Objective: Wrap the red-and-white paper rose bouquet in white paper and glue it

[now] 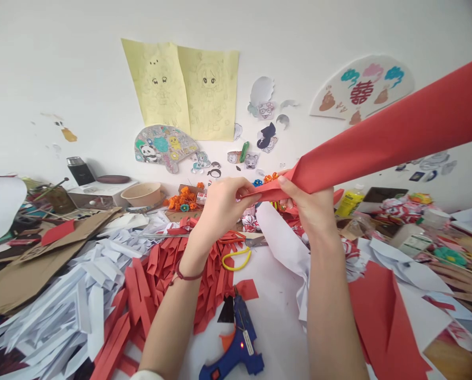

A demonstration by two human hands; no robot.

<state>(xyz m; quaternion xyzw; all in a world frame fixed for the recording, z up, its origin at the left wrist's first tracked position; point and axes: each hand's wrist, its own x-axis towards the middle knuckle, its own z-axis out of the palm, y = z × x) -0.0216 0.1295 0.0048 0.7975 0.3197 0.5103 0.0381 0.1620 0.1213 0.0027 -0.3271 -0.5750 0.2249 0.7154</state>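
A long strip of red paper (378, 132) is stretched between my hands and runs up past the right edge of the view. My left hand (226, 203) pinches its narrow, folded end. Close beside it, my right hand (309, 206) grips the paper where it widens, thumb on top. Below my hands, a blue glue gun (238, 343) with a lit red light lies on the white table. Folded red paper pieces (168, 279) are heaped beside and behind my left forearm.
White folded strips (85, 290) and brown cardboard (41, 258) cover the left side. A yellow loop (236, 259) lies mid-table. At right are red paper sheets (386, 316), a yellow bottle (349, 201) and another person's hand (461, 282). Drawings (208, 95) hang on the wall.
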